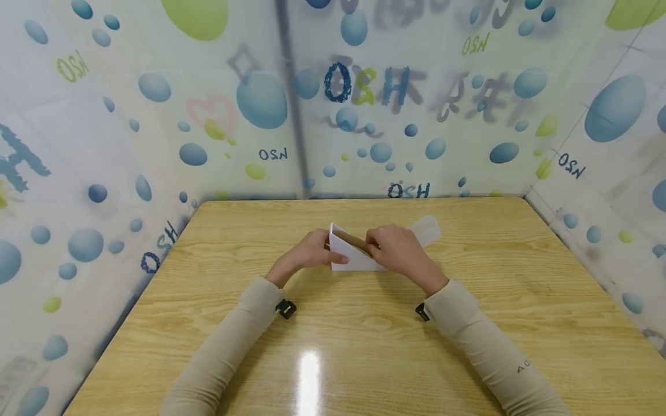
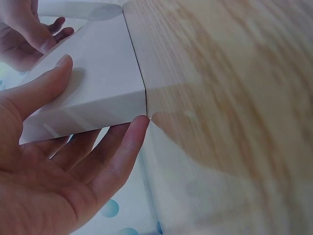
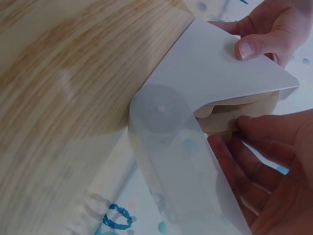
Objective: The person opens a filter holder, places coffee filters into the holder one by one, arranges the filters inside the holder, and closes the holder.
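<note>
A white cardboard box (image 1: pixel 352 258) with a slanted opening stands on the wooden table, brown cardboard (image 1: pixel 354 240) showing inside it. My left hand (image 1: pixel 314 249) grips its tall end; in the left wrist view the thumb lies on one broad side and the fingers go round the other. At the sloping opening, my right hand (image 1: pixel 398 247) pinches the brown cardboard, the thumb (image 3: pixel 249 125) on its face and the fingers curled beneath. A translucent plastic strip (image 3: pixel 190 176) with a rounded end overlaps the box's low corner and runs out past the right hand.
Under both forearms lies the wood-grain table (image 1: pixel 359 346), its back edge against a curtain (image 1: pixel 364 133) printed with blue and green drops. Each cuff carries a small black clip (image 1: pixel 285 308). Printed sheeting also hangs on the left and right sides.
</note>
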Motion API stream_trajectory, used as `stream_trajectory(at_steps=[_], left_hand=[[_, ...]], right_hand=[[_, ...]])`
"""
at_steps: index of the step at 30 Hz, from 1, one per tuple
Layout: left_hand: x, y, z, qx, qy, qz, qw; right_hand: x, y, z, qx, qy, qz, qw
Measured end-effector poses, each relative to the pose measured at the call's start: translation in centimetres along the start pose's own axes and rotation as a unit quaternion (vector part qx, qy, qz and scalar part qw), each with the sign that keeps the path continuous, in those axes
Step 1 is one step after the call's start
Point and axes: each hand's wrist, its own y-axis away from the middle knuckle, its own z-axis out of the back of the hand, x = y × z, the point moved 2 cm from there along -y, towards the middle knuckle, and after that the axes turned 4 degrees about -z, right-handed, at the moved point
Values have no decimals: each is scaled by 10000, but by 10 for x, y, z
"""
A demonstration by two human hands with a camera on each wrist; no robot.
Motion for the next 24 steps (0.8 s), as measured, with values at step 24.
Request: stream_trajectory(at_steps=[24], left_hand=[[0, 0, 0, 5, -31, -106, 9999]], right_hand=[[1, 2, -8, 323, 315, 354, 9984]])
